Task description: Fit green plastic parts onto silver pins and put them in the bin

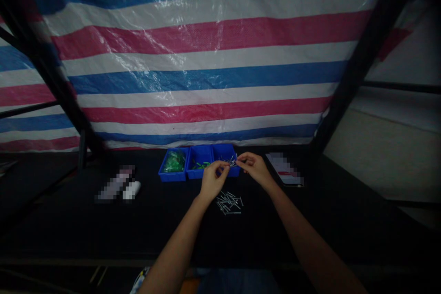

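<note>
Thin silver screws (232, 162) show between my two hands, above the front of the right blue bin. My left hand (212, 180) is closed in a pinch at their left end. From the other side my right hand (254, 168) pinches too, with fingertips at the screws' right end. Below the hands, a loose pile of several similar screws (228, 202) lies on the black tabletop (165, 225). The right blue bin (235, 172) is partly hidden by my hands, and some thin metal pieces show inside it.
The middle blue bin (195, 173) contains small green pieces, and the left blue bin (172, 177) a clear bag of green pieces (175, 161). A blurred flat object (285, 170) lies right; a white object (131, 190) lies left. Striped sheeting (206, 73) hangs behind between dark posts.
</note>
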A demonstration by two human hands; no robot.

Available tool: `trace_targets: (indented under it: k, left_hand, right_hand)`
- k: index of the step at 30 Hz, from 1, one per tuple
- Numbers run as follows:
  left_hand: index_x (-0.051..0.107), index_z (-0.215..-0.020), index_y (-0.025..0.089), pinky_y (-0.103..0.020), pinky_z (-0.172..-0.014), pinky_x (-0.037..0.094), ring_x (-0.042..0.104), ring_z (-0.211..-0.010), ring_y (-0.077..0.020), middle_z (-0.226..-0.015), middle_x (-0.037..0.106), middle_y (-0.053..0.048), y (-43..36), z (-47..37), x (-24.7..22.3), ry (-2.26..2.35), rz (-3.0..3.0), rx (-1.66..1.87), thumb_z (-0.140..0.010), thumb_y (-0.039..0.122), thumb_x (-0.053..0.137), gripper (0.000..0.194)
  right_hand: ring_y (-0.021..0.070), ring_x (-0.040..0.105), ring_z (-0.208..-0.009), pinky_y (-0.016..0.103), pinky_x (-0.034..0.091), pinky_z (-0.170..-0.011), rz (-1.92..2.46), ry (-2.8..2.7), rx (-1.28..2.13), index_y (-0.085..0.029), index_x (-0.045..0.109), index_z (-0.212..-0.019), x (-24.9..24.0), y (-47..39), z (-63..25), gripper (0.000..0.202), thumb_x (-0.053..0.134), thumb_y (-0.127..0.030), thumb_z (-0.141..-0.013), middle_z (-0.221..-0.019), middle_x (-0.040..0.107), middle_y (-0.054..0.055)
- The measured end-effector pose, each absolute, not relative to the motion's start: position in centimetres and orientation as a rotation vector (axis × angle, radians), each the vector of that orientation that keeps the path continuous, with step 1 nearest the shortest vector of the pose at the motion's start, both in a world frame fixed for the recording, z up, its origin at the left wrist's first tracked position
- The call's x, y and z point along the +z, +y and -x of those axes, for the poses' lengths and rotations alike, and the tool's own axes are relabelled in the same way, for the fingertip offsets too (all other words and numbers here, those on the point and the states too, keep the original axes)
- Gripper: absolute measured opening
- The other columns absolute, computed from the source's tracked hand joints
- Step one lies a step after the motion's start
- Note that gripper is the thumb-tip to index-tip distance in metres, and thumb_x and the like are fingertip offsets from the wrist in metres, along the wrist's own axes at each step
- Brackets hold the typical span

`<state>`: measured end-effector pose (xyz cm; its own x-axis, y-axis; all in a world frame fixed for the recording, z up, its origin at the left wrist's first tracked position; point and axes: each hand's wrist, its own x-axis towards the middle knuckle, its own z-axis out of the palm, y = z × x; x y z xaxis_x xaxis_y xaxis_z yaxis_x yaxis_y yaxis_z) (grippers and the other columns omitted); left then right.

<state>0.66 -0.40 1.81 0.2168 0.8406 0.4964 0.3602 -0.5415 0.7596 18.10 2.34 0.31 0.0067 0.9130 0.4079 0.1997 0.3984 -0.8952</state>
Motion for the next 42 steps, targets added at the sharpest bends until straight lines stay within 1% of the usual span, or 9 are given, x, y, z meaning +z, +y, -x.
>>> trace_targets:
  k: [3, 6, 10, 15, 19, 24, 27, 36, 42]
  left_hand:
    - [0.063, -0.087, 0.018, -0.023, -0.060, 0.041, 0.054, -0.068, -0.0131, -0.085, 0.063, -0.004, -1.3, -0.9, 1.9, 1.039, -2.241, 1.100, -0.080, 0.030, 0.049, 0.019]
    - [0.063, -0.087, 0.019, -0.023, -0.062, 0.041, 0.055, -0.068, -0.0132, -0.085, 0.062, -0.003, -1.8, -1.1, 1.9, 0.999, -2.379, 0.930, -0.078, 0.031, 0.052, 0.018]
    - [0.063, -0.089, 0.019, -0.024, -0.063, 0.041, 0.056, -0.072, -0.0143, -0.086, 0.062, -0.003, -1.9, -1.1, 1.7, 0.978, -2.466, 0.814, -0.076, 0.033, 0.054, 0.020]
    - [0.066, -0.085, 0.020, -0.026, -0.071, 0.041, 0.055, -0.083, -0.0174, -0.086, 0.062, -0.004, -1.9, -1.1, 1.5, 0.913, -2.557, 0.665, -0.073, 0.030, 0.059, 0.018]
    - [0.067, -0.083, 0.019, -0.029, -0.075, 0.041, 0.054, -0.086, -0.0194, -0.089, 0.062, -0.005, -1.9, -1.2, 1.3, 0.856, -2.594, 0.562, -0.067, 0.031, 0.064, 0.020]
    - [0.067, -0.079, 0.019, -0.030, -0.081, 0.039, 0.054, -0.086, -0.0185, -0.088, 0.062, -0.004, -1.7, -1.3, 1.1, 0.756, -2.574, 0.515, -0.061, 0.019, 0.065, 0.018]
    - [0.067, -0.076, 0.018, -0.030, -0.082, 0.038, 0.054, -0.086, -0.0182, -0.087, 0.063, -0.003, -1.6, -1.3, 1.0, 0.747, -2.553, 0.516, -0.059, 0.014, 0.063, 0.018]
    - [0.065, -0.071, 0.018, -0.029, -0.081, 0.037, 0.053, -0.082, -0.0172, -0.084, 0.062, -0.003, -1.6, -1.4, 0.7, 0.746, -2.569, 0.552, -0.059, 0.010, 0.061, 0.015]
    - [0.064, -0.069, 0.016, -0.028, -0.081, 0.036, 0.054, -0.079, -0.0150, -0.079, 0.062, -0.002, -1.5, -1.5, 0.3, 0.702, -2.590, 0.577, -0.063, 0.010, 0.058, 0.011]
  right_hand:
    - [0.0104, 0.050, -0.047, 0.024, 0.039, -0.045, 1.173, -1.581, 0.550, -0.017, 0.063, -0.076, -0.3, 2.7, -18.3, 0.022, 0.062, -0.037, -0.068, -0.074, 0.065, 0.004]
    - [0.0111, 0.051, -0.049, 0.024, 0.039, -0.047, 1.246, -1.634, 0.421, -0.019, 0.064, -0.078, -0.6, 2.7, -18.2, 0.018, 0.059, -0.034, -0.070, -0.075, 0.066, 0.004]
    - [0.0113, 0.051, -0.048, 0.024, 0.039, -0.048, 1.269, -1.640, 0.389, -0.020, 0.065, -0.078, -0.3, 2.4, -18.0, 0.018, 0.057, -0.035, -0.071, -0.074, 0.067, 0.003]
    - [0.0105, 0.049, -0.045, 0.023, 0.037, -0.046, 1.251, -1.613, 0.375, -0.019, 0.064, -0.079, 0.1, 2.1, -17.9, 0.020, 0.055, -0.035, -0.073, -0.073, 0.066, 0.003]
    - [0.0096, 0.047, -0.043, 0.023, 0.036, -0.044, 1.248, -1.580, 0.383, -0.019, 0.063, -0.079, 0.3, 1.9, -17.8, 0.020, 0.054, -0.035, -0.074, -0.073, 0.065, 0.003]
    - [0.0095, 0.047, -0.043, 0.023, 0.036, -0.043, 1.228, -1.561, 0.392, -0.018, 0.063, -0.079, 0.3, 1.8, -17.7, 0.021, 0.054, -0.036, -0.074, -0.074, 0.065, 0.004]
    - [0.0097, 0.048, -0.044, 0.022, 0.036, -0.043, 1.218, -1.558, 0.400, -0.018, 0.063, -0.079, 0.3, 1.8, -17.7, 0.022, 0.054, -0.036, -0.074, -0.073, 0.065, 0.004]
    - [0.0098, 0.047, -0.043, 0.023, 0.036, -0.044, 1.217, -1.572, 0.389, -0.018, 0.063, -0.080, 0.1, 1.9, -17.7, 0.021, 0.054, -0.036, -0.075, -0.073, 0.065, 0.003]
    - [0.0097, 0.047, -0.044, 0.023, 0.036, -0.044, 1.218, -1.589, 0.388, -0.018, 0.062, -0.079, 0.3, 1.8, -17.7, 0.020, 0.052, -0.035, -0.075, -0.073, 0.064, 0.003]
